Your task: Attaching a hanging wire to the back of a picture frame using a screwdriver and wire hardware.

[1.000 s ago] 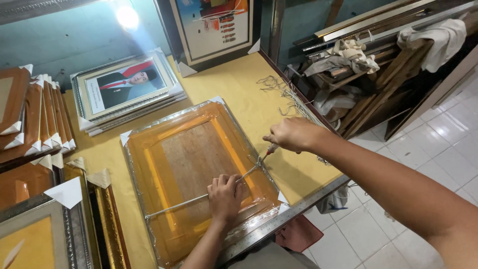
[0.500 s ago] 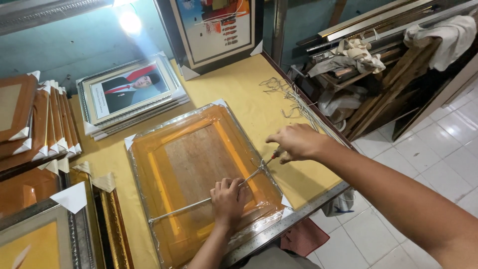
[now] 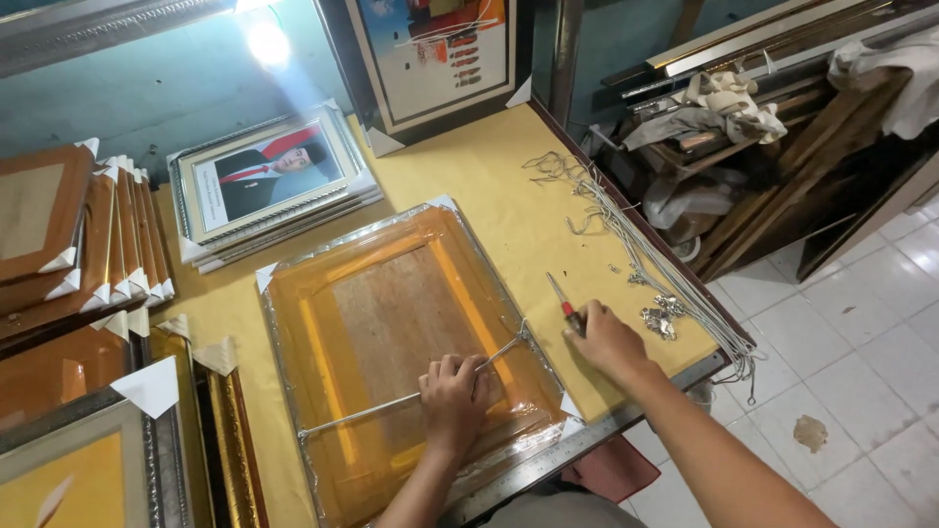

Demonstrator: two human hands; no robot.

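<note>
Two hands work on one yellow-topped bench [image 3: 509, 196] crowded with picture frames. Largest item: a frame lying face down [image 3: 411, 352], wrapped in clear film, its wooden backing upward, set square near the bench's front edge within easy reach. A hanging wire [image 3: 411, 399] runs taut across the backing from the left rail to the right rail. The left hand [image 3: 455, 396] lies on the backing, fingers curled over the wire, apparently pinning it and steadying the frame. The right hand [image 3: 606, 340] rests on the bench just beside the frame's right rail, closed around a red-handled screwdriver [image 3: 565, 307], tip pointing away. Loose wire lengths [image 3: 626, 235] and small metal hangers [image 3: 660, 315] lie near that hand. Stacked frames [image 3: 274, 186] occupy the far side.
</note>
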